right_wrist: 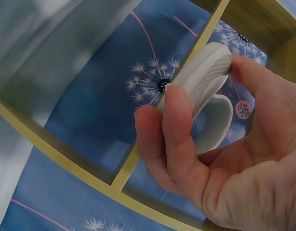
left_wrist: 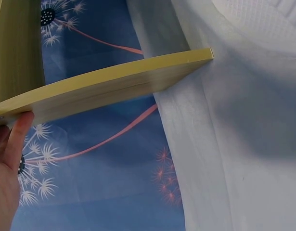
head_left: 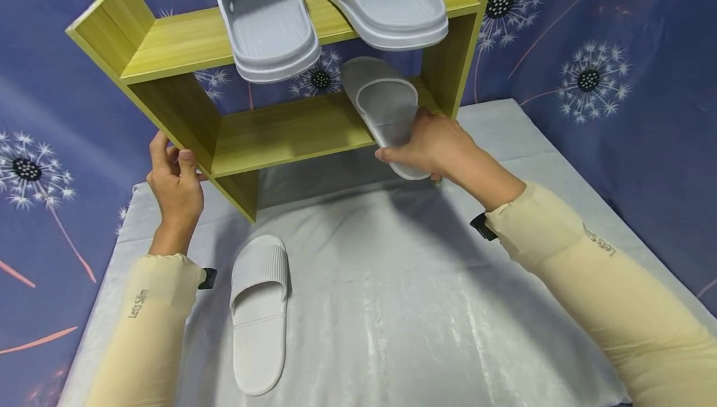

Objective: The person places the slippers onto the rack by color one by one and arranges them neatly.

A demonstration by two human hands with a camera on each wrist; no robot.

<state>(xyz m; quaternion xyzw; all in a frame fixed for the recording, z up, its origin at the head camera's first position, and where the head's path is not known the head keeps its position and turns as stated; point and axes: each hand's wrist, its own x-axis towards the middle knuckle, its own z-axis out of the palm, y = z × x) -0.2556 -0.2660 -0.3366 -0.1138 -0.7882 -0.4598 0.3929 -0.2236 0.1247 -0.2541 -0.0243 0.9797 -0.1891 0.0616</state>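
Observation:
A grey slide slipper [head_left: 386, 99] lies toe-inward on the lower shelf, its heel end jutting past the front edge. My right hand [head_left: 434, 142] grips it near the heel, thumb on one side and fingers on the other; the right wrist view shows the slipper [right_wrist: 205, 77] between thumb and fingers. My left hand [head_left: 176, 186] touches the outer face of the left side panel of the wooden shoe rack [head_left: 168, 40]. In the left wrist view, fingers [left_wrist: 21, 130] press against that panel. A matching slide slipper [head_left: 259, 313] lies on the cloth, toe toward the rack.
Two grey clogs [head_left: 269, 27] sit on the top shelf, their heels overhanging its front edge. A light grey cloth [head_left: 381, 307] covers the surface under the rack. Blue dandelion-patterned fabric [head_left: 605, 145] hangs behind and at both sides.

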